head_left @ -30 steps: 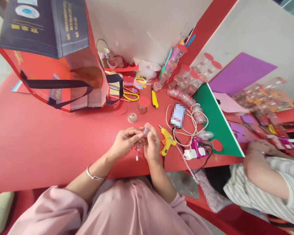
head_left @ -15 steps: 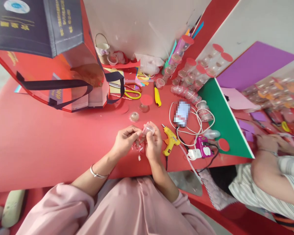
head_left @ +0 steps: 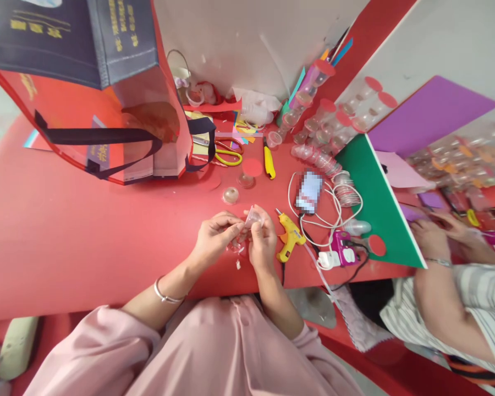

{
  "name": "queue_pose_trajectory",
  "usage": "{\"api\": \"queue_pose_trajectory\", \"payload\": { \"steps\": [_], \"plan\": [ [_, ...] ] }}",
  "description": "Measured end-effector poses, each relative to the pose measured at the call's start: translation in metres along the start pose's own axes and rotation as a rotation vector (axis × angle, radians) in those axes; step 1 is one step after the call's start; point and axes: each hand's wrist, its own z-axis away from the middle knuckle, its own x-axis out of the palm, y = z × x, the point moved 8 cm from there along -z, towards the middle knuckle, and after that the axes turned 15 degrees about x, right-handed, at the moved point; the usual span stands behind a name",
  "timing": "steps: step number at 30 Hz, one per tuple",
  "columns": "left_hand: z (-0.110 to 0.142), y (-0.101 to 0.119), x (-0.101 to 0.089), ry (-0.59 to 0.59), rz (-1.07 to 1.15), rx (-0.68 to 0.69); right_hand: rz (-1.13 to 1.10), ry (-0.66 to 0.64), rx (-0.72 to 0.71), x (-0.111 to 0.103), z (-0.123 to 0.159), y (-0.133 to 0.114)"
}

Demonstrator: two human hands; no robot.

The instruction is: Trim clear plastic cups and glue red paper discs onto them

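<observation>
My right hand (head_left: pixel 264 239) is closed around a small clear plastic cup (head_left: pixel 253 216), which lies tilted in its fingers. Close beside it, my left hand (head_left: pixel 216 235) has its thumb and fingers pinched together near the cup's rim; whatever is between the fingertips is too small to make out. Small whitish scraps (head_left: pixel 238 264) lie on the red table below the hands. Just beyond them sits a clear domed cup (head_left: pixel 231 195), and behind it another clear cup with a red disc (head_left: pixel 252 167) on it.
A yellow glue gun (head_left: pixel 289 235) lies right of my hands, near a phone (head_left: pixel 309 191) with looped white cable. Behind are a yellow utility knife (head_left: pixel 269 159) and scissors (head_left: pixel 229 158). A large bag (head_left: pixel 148 110) stands left. Beyond a green divider (head_left: pixel 379 203), a co-worker's arms (head_left: pixel 433 247) rest.
The cup has turned in my right hand, so its rim now faces more to the left. My left hand stays pinched close by. The whole view has shifted slightly.
</observation>
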Motion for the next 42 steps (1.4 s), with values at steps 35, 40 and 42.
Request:
{"api": "queue_pose_trajectory", "payload": {
  "steps": [35, 40, 42],
  "plan": [
    [0.009, -0.008, 0.001, -0.051, -0.280, -0.094, -0.281, -0.013, 0.140, -0.002, -0.002, -0.001],
    [0.011, -0.006, 0.000, -0.060, -0.329, -0.103, -0.266, -0.041, 0.175, 0.001, -0.001, 0.000],
    [0.010, -0.006, 0.001, -0.091, -0.391, -0.083, -0.249, -0.042, 0.179, 0.001, -0.001, 0.000]
  ]
}}
